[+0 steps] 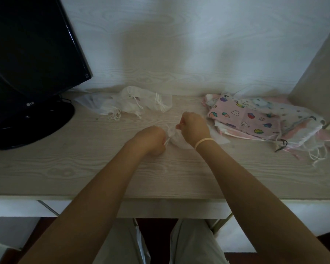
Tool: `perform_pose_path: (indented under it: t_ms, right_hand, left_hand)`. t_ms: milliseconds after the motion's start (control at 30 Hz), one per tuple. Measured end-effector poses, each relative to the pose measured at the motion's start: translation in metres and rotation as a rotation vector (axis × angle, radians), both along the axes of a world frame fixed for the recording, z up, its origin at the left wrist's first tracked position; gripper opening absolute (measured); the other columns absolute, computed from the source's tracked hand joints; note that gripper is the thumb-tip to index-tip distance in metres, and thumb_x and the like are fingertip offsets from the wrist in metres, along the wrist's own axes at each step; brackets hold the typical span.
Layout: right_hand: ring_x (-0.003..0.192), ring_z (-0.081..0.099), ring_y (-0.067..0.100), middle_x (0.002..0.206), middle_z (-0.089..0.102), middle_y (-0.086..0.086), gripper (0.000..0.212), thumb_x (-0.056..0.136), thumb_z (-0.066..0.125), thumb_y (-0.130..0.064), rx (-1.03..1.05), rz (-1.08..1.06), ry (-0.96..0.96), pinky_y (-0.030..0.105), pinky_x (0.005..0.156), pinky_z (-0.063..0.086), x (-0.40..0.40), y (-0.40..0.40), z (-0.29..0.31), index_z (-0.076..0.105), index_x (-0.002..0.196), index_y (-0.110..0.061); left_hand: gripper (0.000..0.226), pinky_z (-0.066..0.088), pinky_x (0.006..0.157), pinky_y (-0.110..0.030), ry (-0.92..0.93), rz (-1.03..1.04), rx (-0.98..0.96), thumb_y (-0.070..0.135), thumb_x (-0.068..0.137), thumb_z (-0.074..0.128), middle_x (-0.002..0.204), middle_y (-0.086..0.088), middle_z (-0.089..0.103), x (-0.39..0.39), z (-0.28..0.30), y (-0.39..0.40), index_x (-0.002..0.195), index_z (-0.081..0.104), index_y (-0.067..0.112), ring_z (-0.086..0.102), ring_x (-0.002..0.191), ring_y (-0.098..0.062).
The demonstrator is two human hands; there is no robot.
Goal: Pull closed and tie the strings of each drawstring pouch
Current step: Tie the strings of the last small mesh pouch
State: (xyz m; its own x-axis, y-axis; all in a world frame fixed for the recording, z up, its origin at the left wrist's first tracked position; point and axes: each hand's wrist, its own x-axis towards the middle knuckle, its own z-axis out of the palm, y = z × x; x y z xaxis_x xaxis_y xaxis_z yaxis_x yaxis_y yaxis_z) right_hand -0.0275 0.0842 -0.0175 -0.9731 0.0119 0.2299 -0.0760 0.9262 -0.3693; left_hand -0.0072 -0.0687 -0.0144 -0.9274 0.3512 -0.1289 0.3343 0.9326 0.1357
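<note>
A sheer white drawstring pouch (174, 139) lies on the desk between my two hands. My left hand (151, 139) is curled around one white string end at the pouch's left side. My right hand (194, 128) is curled above the pouch's mouth and pinches the other string; a pale band sits on that wrist. Most of the pouch is hidden behind my hands. Several white pouches with knotted strings (139, 102) lie in a heap at the back of the desk. A stack of flat printed and pink pouches (255, 117) lies to the right, strings trailing loose.
A black monitor (27, 54) on a round stand (32, 126) fills the left of the light wood desk (84, 168). A white wall panel rises behind. An upright board (316, 73) stands at the far right. My knees show under the desk's front edge.
</note>
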Motion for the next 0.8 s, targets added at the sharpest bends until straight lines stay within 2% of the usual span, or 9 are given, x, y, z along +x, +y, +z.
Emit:
perform_pose_path:
  t_ms: [67, 133, 233, 333, 400, 467, 567, 667, 800]
  right_hand:
    - [0.089, 0.059, 0.025, 0.095, 0.065, 0.012, 0.014, 0.09, 0.064, -0.018, -0.082, 0.027, -0.01, 0.034, 0.074, 0.047, -0.003, 0.002, 0.003, 0.059, 0.085, -0.007]
    - [0.089, 0.061, 0.024, 0.094, 0.068, 0.01, 0.013, 0.09, 0.062, -0.017, -0.168, 0.058, -0.002, 0.036, 0.078, 0.051, -0.004, 0.002, 0.007, 0.066, 0.089, -0.004]
    - [0.087, 0.062, 0.02, 0.092, 0.069, 0.007, 0.013, 0.09, 0.058, -0.015, -0.223, 0.075, 0.045, 0.034, 0.079, 0.051, -0.003, 0.001, 0.013, 0.069, 0.091, -0.007]
    - [0.071, 0.059, 0.016, 0.081, 0.067, 0.004, 0.011, 0.089, 0.055, -0.012, -0.24, 0.045, 0.086, 0.031, 0.068, 0.048, -0.001, 0.002, 0.018, 0.063, 0.095, -0.01]
    - [0.072, 0.06, 0.019, 0.081, 0.064, 0.003, 0.017, 0.09, 0.054, -0.011, -0.212, 0.026, 0.104, 0.034, 0.069, 0.05, 0.0, 0.004, 0.019, 0.057, 0.106, -0.013]
    - [0.073, 0.059, 0.021, 0.079, 0.059, 0.002, 0.024, 0.089, 0.054, -0.01, -0.207, 0.02, 0.127, 0.036, 0.07, 0.051, 0.001, 0.007, 0.021, 0.052, 0.113, -0.013]
    - [0.067, 0.053, 0.022, 0.077, 0.053, 0.003, 0.027, 0.086, 0.051, -0.009, -0.277, -0.018, 0.265, 0.034, 0.06, 0.043, -0.002, 0.011, 0.031, 0.048, 0.113, -0.013]
    - [0.063, 0.051, 0.024, 0.087, 0.052, 0.009, 0.027, 0.086, 0.049, -0.007, -0.348, -0.042, 0.394, 0.034, 0.055, 0.042, -0.005, 0.016, 0.045, 0.047, 0.112, -0.012]
    - [0.069, 0.054, 0.024, 0.096, 0.053, 0.009, 0.024, 0.087, 0.051, -0.011, -0.331, -0.008, 0.294, 0.037, 0.063, 0.046, -0.02, 0.01, 0.051, 0.049, 0.111, -0.012]
  left_hand:
    - [0.021, 0.04, 0.067, -0.03, 0.054, 0.007, 0.028, 0.026, 0.089, 0.059, 0.092, -0.003, 0.059, 0.0, 0.002, -0.002, 0.072, 0.048, 0.023, 0.051, 0.077, -0.02]
    - [0.021, 0.041, 0.068, -0.033, 0.129, 0.015, 0.129, 0.031, 0.083, 0.067, 0.106, -0.002, 0.052, 0.0, -0.001, -0.004, 0.091, 0.049, 0.022, 0.052, 0.084, -0.021]
    - [0.057, 0.044, 0.071, -0.034, 0.164, -0.064, 0.293, 0.03, 0.074, 0.075, 0.122, 0.002, 0.042, -0.004, -0.004, 0.001, 0.123, 0.047, 0.023, 0.052, 0.099, -0.019]
    - [0.052, 0.044, 0.069, -0.033, 0.169, -0.109, 0.278, 0.024, 0.075, 0.074, 0.12, 0.003, 0.041, -0.011, -0.004, 0.014, 0.122, 0.051, 0.027, 0.055, 0.093, -0.019]
    - [0.035, 0.044, 0.069, -0.032, 0.127, -0.109, 0.183, 0.026, 0.08, 0.071, 0.113, 0.002, 0.044, -0.016, -0.009, 0.02, 0.112, 0.059, 0.028, 0.057, 0.086, -0.019]
    - [0.019, 0.049, 0.07, -0.031, 0.077, -0.074, 0.255, 0.028, 0.085, 0.068, 0.106, 0.002, 0.054, -0.023, -0.015, 0.022, 0.104, 0.066, 0.025, 0.061, 0.077, -0.015]
    - [0.009, 0.05, 0.067, -0.026, 0.098, 0.151, 0.653, 0.027, 0.09, 0.066, 0.089, -0.001, 0.066, -0.039, -0.009, 0.02, 0.091, 0.067, 0.017, 0.063, 0.069, -0.013]
    - [0.015, 0.056, 0.06, -0.035, 0.037, 0.46, 1.172, 0.019, 0.091, 0.065, 0.078, -0.013, 0.065, -0.056, 0.009, 0.017, 0.08, 0.058, 0.014, 0.06, 0.047, -0.015]
    - [0.017, 0.06, 0.066, -0.041, -0.061, 0.777, 1.736, 0.01, 0.094, 0.062, 0.082, -0.014, 0.061, -0.083, 0.029, -0.008, 0.078, 0.055, 0.009, 0.063, 0.049, -0.021]
